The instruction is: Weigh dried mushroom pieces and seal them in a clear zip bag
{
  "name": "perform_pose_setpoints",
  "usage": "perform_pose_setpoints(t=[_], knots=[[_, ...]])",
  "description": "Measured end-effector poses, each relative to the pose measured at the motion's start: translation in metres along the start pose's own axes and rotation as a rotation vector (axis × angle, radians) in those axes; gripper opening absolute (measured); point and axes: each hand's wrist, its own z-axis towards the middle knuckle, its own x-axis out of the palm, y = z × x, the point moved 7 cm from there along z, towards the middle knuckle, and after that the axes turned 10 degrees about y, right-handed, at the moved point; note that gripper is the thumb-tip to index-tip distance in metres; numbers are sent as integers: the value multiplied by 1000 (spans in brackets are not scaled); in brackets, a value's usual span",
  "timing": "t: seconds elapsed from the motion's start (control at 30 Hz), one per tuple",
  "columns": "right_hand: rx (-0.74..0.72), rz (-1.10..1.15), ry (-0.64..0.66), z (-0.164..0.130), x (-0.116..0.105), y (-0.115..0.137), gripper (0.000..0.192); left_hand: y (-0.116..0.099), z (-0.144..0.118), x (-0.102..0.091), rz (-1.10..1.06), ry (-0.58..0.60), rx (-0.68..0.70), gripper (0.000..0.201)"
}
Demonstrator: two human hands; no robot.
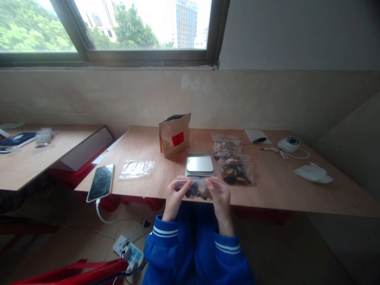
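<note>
Spanning the near edge of the wooden table (pixel 297 190), a filled zip bag (pixel 198 189) lies with its long axis left-right, just before the steel scale (pixel 199 163). Left hand (pixel 173 198) and right hand (pixel 219 198) each pinch one upper corner, equally near.

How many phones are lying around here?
2. One phone lies at the near left edge of the main table, plugged into a cable. Another phone lies on the side table far left. Others may be hidden.
</note>
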Motion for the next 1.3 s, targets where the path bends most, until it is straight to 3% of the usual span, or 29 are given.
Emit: perform_pose_setpoints(t=[0.1,0.23,0.47,0.7,0.8,0.93,1.03,1.3], knots=[[51,51,78,1,0,-6,28,5,2,7,-52,116,-39,26],[79,34,208,0,8,-11,29,8,4,8,-58,125,-47,29],[9,-44,128,2,11,-9,25,3,4,6,6,82,7,27],[-117,-133,-28,-2,10,8,22,6,1,2,127,-53,40,29],[-64,-73,12,-1,11,1,23,6,1,0,128,-54,55,28],[1,0,151,1,15,-4,25,5,3,5,65,89,43,26],[35,46,250,0,22,-7,29,5,2,8,20,121,25,28],[-3,-25,107,0,23,-11,21,-1,1,13,75,64,32,25]])
